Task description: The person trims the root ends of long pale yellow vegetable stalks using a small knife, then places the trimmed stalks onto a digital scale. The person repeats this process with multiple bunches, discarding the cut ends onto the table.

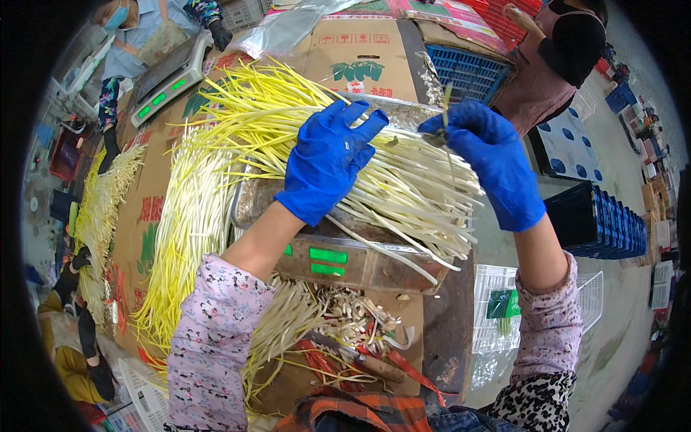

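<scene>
A bunch of pale stalks with yellow leaves, apparently blanched garlic chives (415, 186), lies across the pan of a digital scale (372, 267) with lit green displays. My left hand (329, 159), in a blue rubber glove, rests palm down on the middle of the bunch with its fingers apart. Above the white cut ends at the right, my right hand (488, 156), also gloved in blue, pinches a thin withered stalk (447, 105) with dark matter at its lower part. The right fingertips are partly hidden by the hand itself.
More chives (194, 210) lie on the cardboard left of the scale. Trimmings (359, 316), red strips (413, 372) and a wooden handle (383, 367) lie in front. A second scale (173, 81) stands far left. Co-workers' gloved hands (110, 151) handle chives. Blue crates (594, 221) stand right.
</scene>
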Demonstrator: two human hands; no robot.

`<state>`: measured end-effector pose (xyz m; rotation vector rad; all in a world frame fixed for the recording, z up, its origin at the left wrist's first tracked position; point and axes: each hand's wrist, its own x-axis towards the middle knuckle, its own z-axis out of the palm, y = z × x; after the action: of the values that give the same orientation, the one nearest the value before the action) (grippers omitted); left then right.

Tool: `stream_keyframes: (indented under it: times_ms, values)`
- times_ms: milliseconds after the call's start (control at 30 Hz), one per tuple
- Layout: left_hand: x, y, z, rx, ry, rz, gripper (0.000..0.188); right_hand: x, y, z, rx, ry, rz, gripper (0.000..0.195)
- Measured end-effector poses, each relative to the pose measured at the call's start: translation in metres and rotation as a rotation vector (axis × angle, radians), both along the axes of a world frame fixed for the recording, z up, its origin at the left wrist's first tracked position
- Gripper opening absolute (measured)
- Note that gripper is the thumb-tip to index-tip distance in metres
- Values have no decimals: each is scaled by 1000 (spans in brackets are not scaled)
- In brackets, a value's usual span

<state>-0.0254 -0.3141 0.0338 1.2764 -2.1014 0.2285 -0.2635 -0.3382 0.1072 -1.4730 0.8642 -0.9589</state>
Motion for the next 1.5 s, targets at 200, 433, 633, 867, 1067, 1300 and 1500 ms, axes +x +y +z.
stream_keyframes:
  times_ms: [200, 433, 633, 867, 1067, 1300, 1500]
  values:
    - [5, 3, 13, 30, 23, -31, 50, -22, 76, 23, -117, 134, 382, 14]
    - [3, -4, 24, 27, -8, -96, 44, -22, 145, -24, -862, 951, 573, 51]
    - [-19, -14, 30, -109, -187, -13, 22, 0, 152, -44, -758, 790, 621, 29]
    - [-24, 22, 52, -11, 312, -86, 12, -17, 151, -32, -536, 609, 448, 25]
    - [-24, 122, 53, 412, -77, -230, 20, -52, 164, -45, -286, 444, 338, 21]
    - [-34, 135, 45, 388, -162, -220, 19, -62, 121, -17, -505, 430, -411, 21]
    - [-47, 130, 54, 494, -186, -350, 29, -66, 79, -37, -450, 529, -308, 18]
